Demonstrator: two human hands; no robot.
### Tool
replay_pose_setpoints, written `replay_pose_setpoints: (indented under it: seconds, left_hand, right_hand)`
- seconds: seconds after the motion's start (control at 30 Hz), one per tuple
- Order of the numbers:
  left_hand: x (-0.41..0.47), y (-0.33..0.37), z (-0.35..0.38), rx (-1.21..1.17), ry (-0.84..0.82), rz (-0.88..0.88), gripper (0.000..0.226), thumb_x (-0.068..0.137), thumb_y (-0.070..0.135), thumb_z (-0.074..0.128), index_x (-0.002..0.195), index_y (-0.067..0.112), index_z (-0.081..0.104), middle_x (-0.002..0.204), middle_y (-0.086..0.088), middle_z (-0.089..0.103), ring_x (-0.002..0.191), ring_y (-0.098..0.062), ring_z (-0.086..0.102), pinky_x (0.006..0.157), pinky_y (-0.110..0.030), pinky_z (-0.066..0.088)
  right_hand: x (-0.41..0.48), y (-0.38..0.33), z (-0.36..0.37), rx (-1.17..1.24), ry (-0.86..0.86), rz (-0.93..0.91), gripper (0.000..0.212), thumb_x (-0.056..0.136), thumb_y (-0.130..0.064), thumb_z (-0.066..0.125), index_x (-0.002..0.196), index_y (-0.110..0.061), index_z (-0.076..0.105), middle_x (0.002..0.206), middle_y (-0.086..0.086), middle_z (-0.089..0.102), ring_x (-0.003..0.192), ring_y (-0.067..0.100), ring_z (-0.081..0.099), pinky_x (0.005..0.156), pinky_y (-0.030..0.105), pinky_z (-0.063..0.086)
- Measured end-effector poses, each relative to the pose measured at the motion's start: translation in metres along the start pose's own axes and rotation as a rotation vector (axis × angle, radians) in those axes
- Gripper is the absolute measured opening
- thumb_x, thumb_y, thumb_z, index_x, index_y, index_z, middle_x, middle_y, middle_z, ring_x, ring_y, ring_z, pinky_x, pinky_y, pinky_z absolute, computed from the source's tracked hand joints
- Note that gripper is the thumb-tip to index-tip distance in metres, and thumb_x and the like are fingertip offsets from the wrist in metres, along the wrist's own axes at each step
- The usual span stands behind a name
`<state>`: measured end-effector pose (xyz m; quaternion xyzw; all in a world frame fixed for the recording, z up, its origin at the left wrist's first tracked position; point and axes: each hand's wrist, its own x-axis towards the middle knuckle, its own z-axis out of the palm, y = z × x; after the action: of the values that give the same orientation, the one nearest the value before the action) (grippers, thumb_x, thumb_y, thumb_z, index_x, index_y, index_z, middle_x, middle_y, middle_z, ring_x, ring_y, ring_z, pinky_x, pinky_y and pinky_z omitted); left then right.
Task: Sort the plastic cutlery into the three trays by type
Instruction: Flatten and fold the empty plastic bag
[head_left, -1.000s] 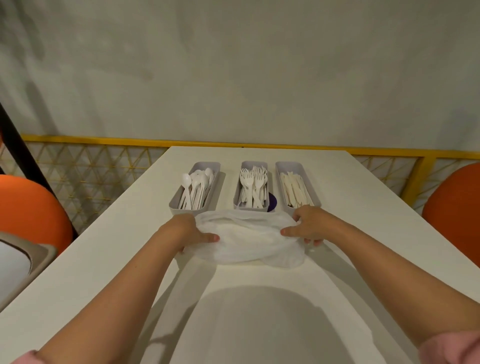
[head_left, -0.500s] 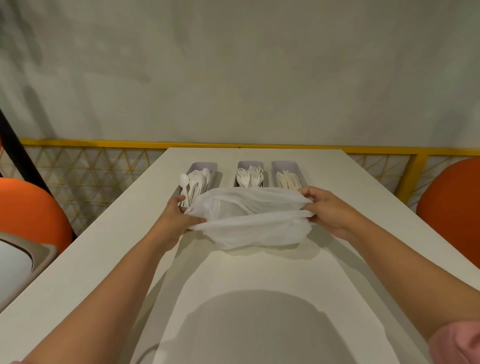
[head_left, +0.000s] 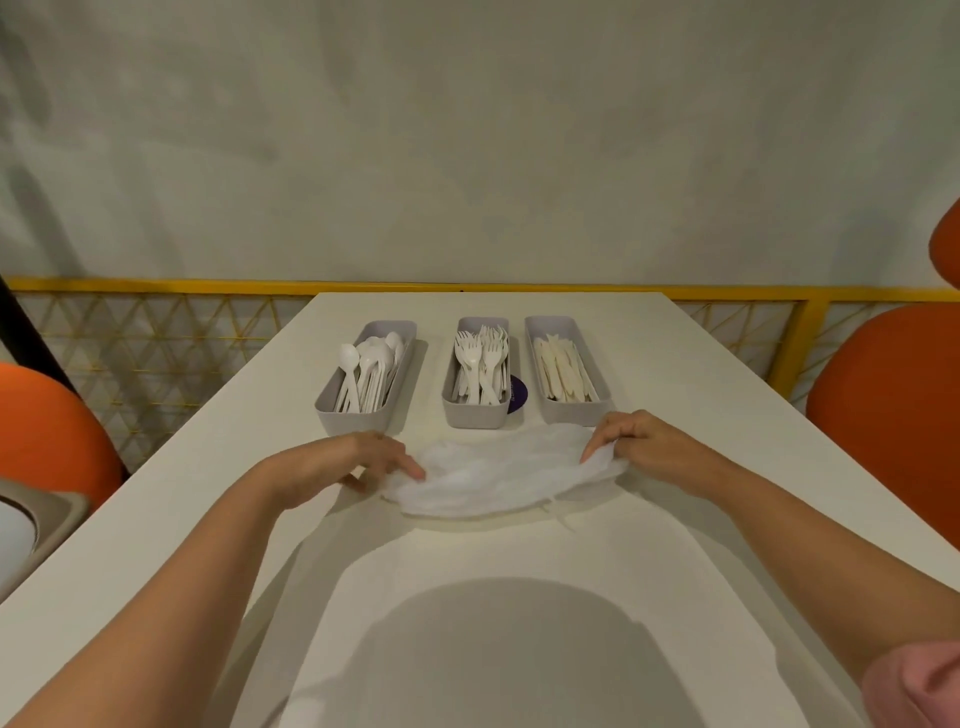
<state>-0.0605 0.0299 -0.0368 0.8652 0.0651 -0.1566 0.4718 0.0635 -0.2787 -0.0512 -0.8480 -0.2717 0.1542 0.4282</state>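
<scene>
Three grey trays stand side by side on the white table (head_left: 675, 426). The left tray (head_left: 332, 410) holds white spoons, the middle tray (head_left: 475, 415) white forks, the right tray (head_left: 563, 415) white knives. Just in front of them a crumpled white plastic bag (head_left: 493, 478) lies flat on the table. My left hand (head_left: 363, 460) rests on the bag's left edge with its fingers pinching it. My right hand (head_left: 636, 441) pinches the bag's right edge between thumb and fingers.
A purple round sticker (head_left: 518, 395) lies between the middle and right trays. Orange chairs stand at the left (head_left: 47, 431) and right (head_left: 893, 395) of the table. A yellow rail (head_left: 156, 285) runs along the far edge.
The bag was lifted in front of the trays half a second ago; now it is back down flat on the table, and both hands have come lower and nearer with it.
</scene>
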Motion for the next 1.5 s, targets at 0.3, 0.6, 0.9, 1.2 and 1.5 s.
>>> replay_pose_setpoints:
  seconds: [0.3, 0.6, 0.9, 1.2, 1.5]
  left_hand:
    - [0.030, 0.021, 0.068, 0.682, 0.334, 0.536, 0.047, 0.094, 0.048, 0.042, 0.135, 0.027, 0.047, 0.144, 0.007, 0.038, 0.134, -0.011, 0.030, 0.111, -0.031, 0.024]
    - [0.054, 0.016, 0.074, 0.812, 0.285, 0.282, 0.043, 0.096, 0.036, 0.044, 0.138, 0.025, 0.042, 0.124, -0.004, 0.043, 0.115, -0.023, 0.042, 0.097, -0.035, 0.037]
    - [0.043, -0.002, 0.043, 0.284, 0.523, 0.038, 0.023, 0.094, 0.008, 0.047, 0.111, 0.009, 0.063, 0.109, -0.010, 0.064, 0.102, -0.024, 0.058, 0.076, -0.022, 0.035]
    - [0.035, -0.001, 0.037, -0.096, 0.467, -0.214, 0.018, 0.090, 0.008, 0.049, 0.106, 0.016, 0.047, 0.102, -0.017, 0.060, 0.074, -0.026, 0.053, 0.055, -0.026, 0.039]
    - [0.018, 0.042, 0.052, -0.461, 0.310, -0.147, 0.030, 0.096, 0.006, 0.042, 0.126, 0.004, 0.042, 0.098, -0.014, 0.058, 0.071, -0.021, 0.059, 0.055, -0.027, 0.049]
  right_hand:
    - [0.004, -0.005, 0.010, -0.430, 0.074, 0.053, 0.035, 0.088, -0.044, 0.057, 0.086, -0.011, 0.067, 0.105, -0.003, 0.051, 0.110, 0.016, 0.043, 0.096, 0.030, 0.032]
    - [0.004, -0.029, 0.057, -0.862, 0.029, -0.204, 0.049, 0.100, -0.041, 0.028, 0.145, -0.023, 0.031, 0.156, -0.001, 0.018, 0.145, 0.013, 0.008, 0.119, 0.040, 0.000]
    - [0.015, 0.004, 0.068, -0.694, -0.162, -0.071, 0.053, 0.101, -0.043, 0.023, 0.150, -0.028, 0.011, 0.160, -0.005, -0.001, 0.146, 0.007, -0.005, 0.118, 0.031, -0.007]
    - [0.009, -0.028, 0.075, -0.329, 0.112, -0.313, 0.060, 0.085, -0.055, 0.044, 0.139, -0.027, 0.041, 0.146, -0.006, 0.035, 0.138, 0.014, 0.026, 0.116, 0.036, 0.022]
    - [0.001, -0.049, 0.128, -0.204, 0.092, -0.222, 0.080, 0.082, -0.031, 0.069, 0.147, -0.025, 0.022, 0.142, 0.003, 0.044, 0.134, 0.019, 0.037, 0.115, 0.034, 0.025]
